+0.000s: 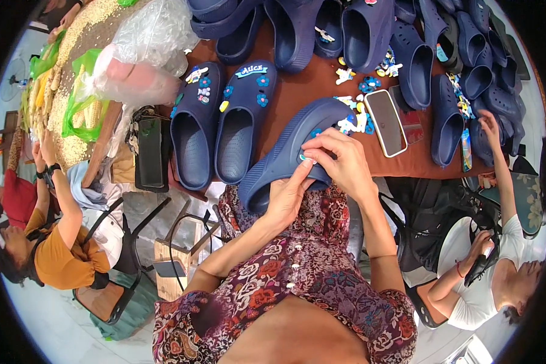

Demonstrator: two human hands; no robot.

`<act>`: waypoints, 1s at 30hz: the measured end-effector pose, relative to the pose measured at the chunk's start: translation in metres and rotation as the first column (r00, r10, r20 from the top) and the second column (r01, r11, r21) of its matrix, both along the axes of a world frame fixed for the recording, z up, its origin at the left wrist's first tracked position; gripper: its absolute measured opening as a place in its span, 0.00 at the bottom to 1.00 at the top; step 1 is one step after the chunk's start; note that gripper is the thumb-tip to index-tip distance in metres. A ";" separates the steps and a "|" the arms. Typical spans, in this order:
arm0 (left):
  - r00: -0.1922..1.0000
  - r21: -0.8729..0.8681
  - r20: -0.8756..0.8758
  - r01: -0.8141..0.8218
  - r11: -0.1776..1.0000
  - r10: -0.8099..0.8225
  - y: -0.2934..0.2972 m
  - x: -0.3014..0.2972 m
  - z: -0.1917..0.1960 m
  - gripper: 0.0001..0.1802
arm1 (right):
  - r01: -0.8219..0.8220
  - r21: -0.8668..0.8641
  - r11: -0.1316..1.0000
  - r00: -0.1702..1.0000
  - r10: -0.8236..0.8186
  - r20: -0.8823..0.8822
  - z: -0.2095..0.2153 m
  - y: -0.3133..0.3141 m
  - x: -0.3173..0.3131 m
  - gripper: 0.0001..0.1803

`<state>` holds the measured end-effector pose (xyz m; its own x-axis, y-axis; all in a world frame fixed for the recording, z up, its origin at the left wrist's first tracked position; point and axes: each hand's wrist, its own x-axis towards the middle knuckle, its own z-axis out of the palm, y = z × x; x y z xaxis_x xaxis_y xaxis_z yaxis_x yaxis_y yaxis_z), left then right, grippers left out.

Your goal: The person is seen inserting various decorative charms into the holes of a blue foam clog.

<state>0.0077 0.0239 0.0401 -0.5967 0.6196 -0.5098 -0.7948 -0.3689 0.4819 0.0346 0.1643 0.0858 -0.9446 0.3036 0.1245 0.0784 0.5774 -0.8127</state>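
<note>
The navy clog (291, 151) sits tilted at the table's near edge, propped from beneath by the left hand (285, 197), whose fingers curl against its sole and heel. The right hand (340, 161) presses down on the upper, thumb and forefinger pinched on a small pale charm (307, 159) over a hole. Judging from this, the charm could slip from the pinch and fall into the lap below, since the clog overhangs the edge. Just beyond the grip lie loose charms (353, 121) and a phone (386, 122); left of it stands a decorated pair of clogs (221, 121). A co-worker's hand (490, 124) reaches in further right.
</note>
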 end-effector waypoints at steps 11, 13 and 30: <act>0.994 0.046 0.066 -0.088 0.995 0.085 0.001 -0.002 0.002 0.16 | 0.042 -0.026 0.999 0.999 -0.042 -0.023 0.001 -0.011 0.002 0.04; 0.995 0.013 0.056 -0.077 0.997 0.077 0.003 -0.001 0.001 0.16 | 0.044 -0.025 0.999 0.999 -0.044 -0.012 0.002 -0.011 0.002 0.05; 0.982 -0.113 0.040 -0.181 0.977 0.186 0.017 -0.006 0.003 0.12 | 0.334 -0.372 0.866 0.927 -0.373 -0.039 -0.025 -0.019 0.039 0.07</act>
<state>0.0015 0.0411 0.0427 -0.6672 0.4415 -0.5999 -0.7425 -0.4582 0.4887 0.0737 0.1456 0.0607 -0.7528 0.6571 0.0393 0.1253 0.2017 -0.9714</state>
